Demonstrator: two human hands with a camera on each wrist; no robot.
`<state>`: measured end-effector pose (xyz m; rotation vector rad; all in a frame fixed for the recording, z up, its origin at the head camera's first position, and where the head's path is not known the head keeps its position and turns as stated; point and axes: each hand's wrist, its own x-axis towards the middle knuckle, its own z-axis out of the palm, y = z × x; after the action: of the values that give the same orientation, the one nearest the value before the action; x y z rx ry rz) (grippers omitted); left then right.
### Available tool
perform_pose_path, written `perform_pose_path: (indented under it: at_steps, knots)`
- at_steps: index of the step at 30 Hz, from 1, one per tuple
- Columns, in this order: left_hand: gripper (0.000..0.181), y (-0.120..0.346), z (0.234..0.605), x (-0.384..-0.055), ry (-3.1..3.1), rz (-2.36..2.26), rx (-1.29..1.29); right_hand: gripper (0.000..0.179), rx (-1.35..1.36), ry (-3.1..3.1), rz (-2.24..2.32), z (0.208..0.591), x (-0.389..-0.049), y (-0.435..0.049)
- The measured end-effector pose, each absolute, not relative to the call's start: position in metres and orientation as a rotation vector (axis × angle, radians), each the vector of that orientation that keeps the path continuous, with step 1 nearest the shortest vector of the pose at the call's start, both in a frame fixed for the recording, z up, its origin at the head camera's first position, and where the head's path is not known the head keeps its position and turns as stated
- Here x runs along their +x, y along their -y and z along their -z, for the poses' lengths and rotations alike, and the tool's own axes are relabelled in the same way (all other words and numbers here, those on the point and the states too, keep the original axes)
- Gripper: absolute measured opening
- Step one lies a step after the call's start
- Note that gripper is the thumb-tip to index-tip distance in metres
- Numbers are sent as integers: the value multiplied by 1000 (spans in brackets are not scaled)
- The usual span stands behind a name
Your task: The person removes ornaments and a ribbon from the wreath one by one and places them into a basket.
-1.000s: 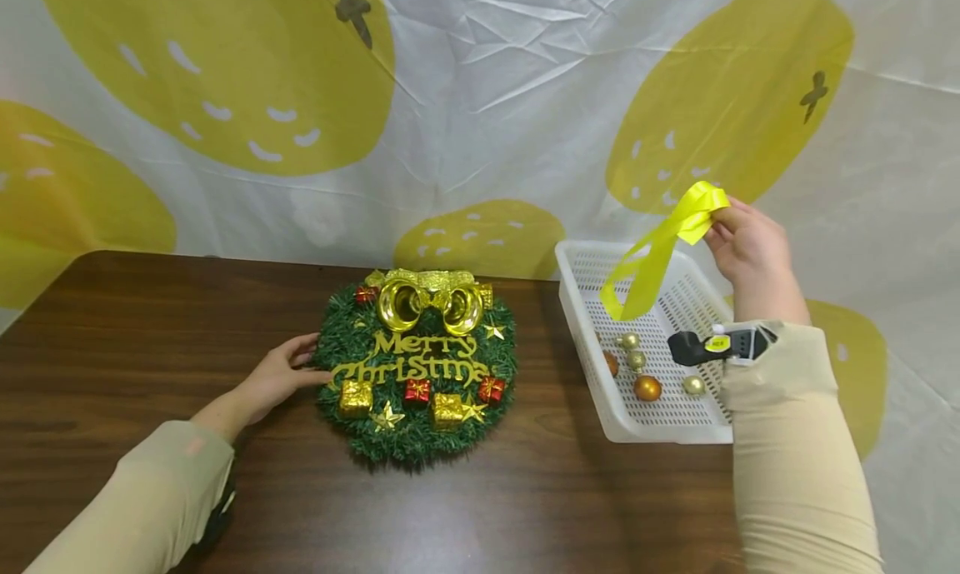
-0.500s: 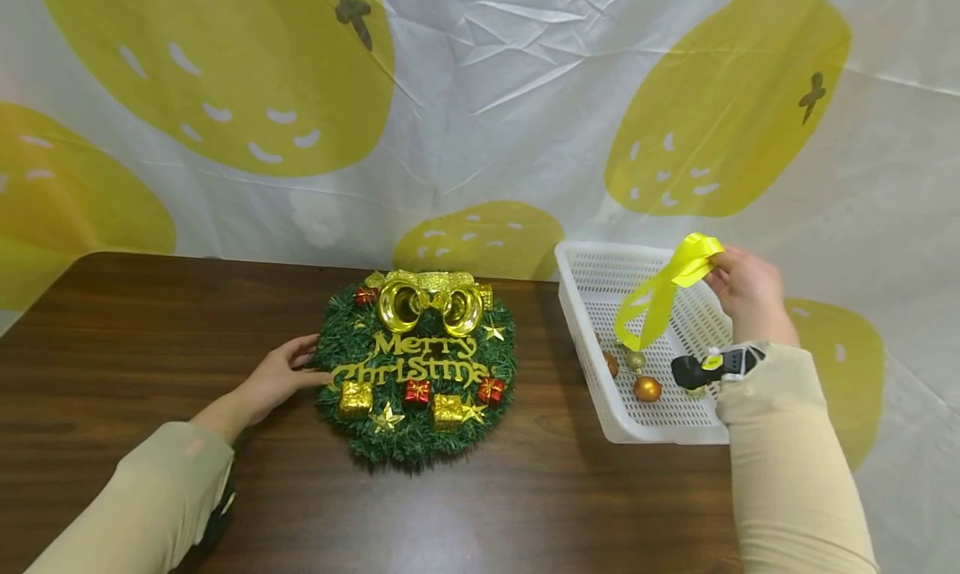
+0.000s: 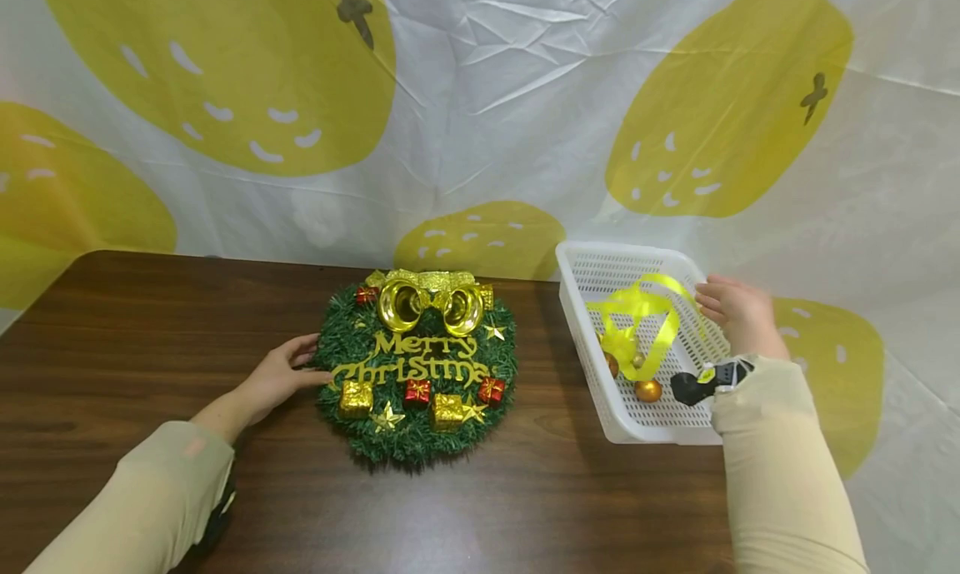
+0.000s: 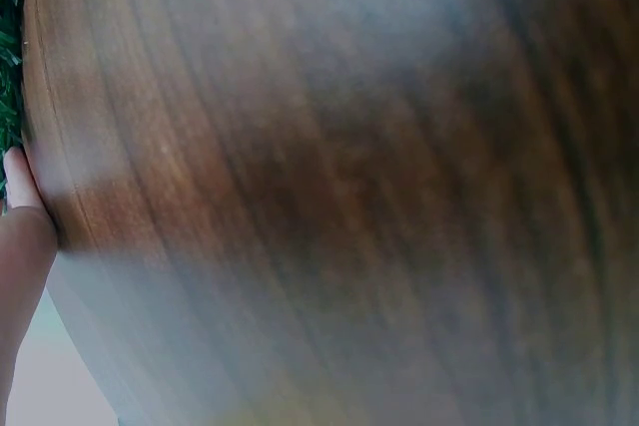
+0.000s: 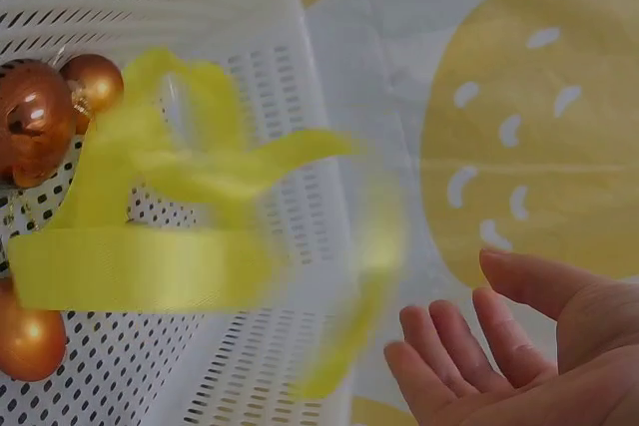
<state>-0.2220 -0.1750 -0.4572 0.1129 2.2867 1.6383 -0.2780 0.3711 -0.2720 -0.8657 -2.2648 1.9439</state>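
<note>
A green Christmas wreath (image 3: 420,436) with gold bells, small gift boxes and "Merry Christmas" lettering lies on the table. At its left edge rests my left hand (image 3: 281,376), thumb and fingers touching the greenery; in the left wrist view only a bit of that hand (image 4: 22,212) shows. Loops of yellow ribbon (image 5: 150,268) lie loose in a white basket (image 3: 588,366), blurred in the right wrist view. Beside the basket's right rim, my right hand (image 3: 738,311) has its fingers spread apart from the ribbon and holds nothing.
Orange baubles (image 5: 30,331) and a few small gold ones lie in the basket, partly under the ribbon. A dark wooden table (image 3: 420,524) bears everything. Behind it hangs a white cloth (image 3: 480,141) with yellow fruit prints.
My right hand has lowered toward the basket and let go of the yellow ribbon, which has dropped inside over the baubles. My left hand and the wreath have stayed still.
</note>
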Motion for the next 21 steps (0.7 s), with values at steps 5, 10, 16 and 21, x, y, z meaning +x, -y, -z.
perform_pose_path:
  at_steps: [5,10,16,21]
  knots:
    - [87,176,458,-223,-2283,-1637,120,63,-878,2341,-1840,277,-276,-372]
    - [85,175,457,-222,-2285,-1645,117,62,-899,2302,-1848,277,-275,-371]
    - [84,173,453,-218,-2300,-1651,105,62,-856,2235,-1884,279,-276,-369]
    - [82,175,446,-218,-2276,-1650,103,61,-836,2198,-1884,279,-279,-362]
